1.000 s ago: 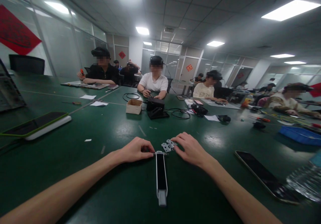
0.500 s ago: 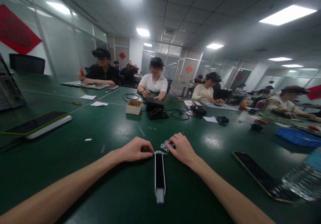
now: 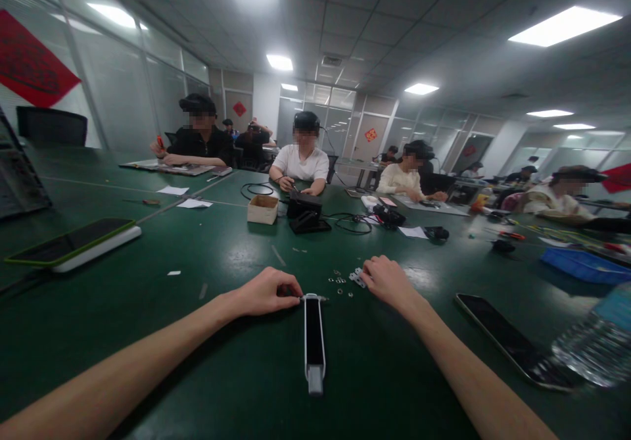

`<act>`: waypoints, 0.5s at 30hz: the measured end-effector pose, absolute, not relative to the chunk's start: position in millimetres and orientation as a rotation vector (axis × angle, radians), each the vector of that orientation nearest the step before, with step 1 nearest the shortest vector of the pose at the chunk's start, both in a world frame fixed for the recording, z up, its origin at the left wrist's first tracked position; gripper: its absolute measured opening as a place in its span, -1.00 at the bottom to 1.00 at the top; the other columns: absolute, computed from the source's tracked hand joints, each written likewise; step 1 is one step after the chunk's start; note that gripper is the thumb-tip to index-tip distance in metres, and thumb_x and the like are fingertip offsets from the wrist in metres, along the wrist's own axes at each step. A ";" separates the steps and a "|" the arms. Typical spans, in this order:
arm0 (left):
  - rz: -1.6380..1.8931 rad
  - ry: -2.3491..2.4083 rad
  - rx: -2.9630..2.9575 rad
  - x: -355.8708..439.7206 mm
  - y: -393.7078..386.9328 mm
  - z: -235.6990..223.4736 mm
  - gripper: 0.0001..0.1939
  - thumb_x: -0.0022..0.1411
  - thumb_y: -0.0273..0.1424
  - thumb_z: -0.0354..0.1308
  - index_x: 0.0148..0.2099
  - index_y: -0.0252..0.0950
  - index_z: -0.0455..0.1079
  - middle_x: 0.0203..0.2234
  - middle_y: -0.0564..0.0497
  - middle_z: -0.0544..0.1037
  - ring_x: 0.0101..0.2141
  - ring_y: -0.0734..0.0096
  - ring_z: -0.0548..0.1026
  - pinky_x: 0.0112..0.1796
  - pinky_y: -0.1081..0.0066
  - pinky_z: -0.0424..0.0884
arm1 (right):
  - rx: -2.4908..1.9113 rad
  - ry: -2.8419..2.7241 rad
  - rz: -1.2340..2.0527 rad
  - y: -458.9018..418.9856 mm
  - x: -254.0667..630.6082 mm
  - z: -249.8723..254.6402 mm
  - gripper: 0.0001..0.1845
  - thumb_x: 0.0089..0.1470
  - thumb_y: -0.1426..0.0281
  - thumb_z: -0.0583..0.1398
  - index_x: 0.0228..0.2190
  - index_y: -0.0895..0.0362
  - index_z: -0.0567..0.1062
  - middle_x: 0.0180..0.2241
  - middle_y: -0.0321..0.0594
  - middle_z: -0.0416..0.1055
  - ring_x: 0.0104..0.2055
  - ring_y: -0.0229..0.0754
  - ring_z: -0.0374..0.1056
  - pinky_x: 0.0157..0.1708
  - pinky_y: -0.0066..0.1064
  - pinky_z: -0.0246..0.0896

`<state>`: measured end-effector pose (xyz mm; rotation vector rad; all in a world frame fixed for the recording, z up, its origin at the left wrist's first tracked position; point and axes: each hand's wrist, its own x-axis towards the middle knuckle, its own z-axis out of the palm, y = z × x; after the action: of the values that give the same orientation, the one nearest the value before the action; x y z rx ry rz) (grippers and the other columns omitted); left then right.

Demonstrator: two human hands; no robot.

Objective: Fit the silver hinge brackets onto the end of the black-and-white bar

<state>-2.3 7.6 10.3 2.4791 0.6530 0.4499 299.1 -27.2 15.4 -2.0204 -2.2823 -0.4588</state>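
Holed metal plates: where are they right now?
Head view, right of centre: the metal plates are at the fingertips of the right hand, just right of the scattered small metal parts.

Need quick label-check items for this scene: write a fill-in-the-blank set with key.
The hand at the metal plates is the camera wearer's ____ one.
The grey tip of the long device points ____ the wearer.
In the picture, the small open box stands to the ____ of the black stand.
The shallow tray is coloured ____.

Missing words: right; toward; left; blue.
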 end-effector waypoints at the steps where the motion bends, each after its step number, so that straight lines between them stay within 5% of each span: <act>1: 0.454 0.654 2.482 -2.2 7.6 9.8 -0.79 0.21 -0.32 0.16 -0.15 -0.31 0.48 -0.36 0.02 0.56 -0.43 0.50 0.45 -0.39 0.52 0.36 | -2.048 -2.279 -0.463 -28.0 299.1 15.9 -0.74 0.18 0.36 0.06 -0.39 0.21 0.50 -0.32 -0.02 0.45 -0.25 -0.05 0.32 -0.33 -0.31 0.16; 15: 0.478 0.649 2.559 0.8 4.3 10.3 -0.77 0.24 -0.31 0.13 -0.10 -0.30 0.43 -0.35 0.02 0.54 -0.41 0.46 0.46 -0.35 0.49 0.35 | -1.525 -2.541 -0.249 -34.0 267.2 10.7 -0.74 0.18 0.47 0.08 -0.12 0.16 0.49 -0.19 -0.09 0.40 -0.15 -0.12 0.26 -0.18 -0.28 0.21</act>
<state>0.8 4.3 10.3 2.5588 0.6495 0.4778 267.2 -34.0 10.7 -1.5251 -2.5414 -0.2494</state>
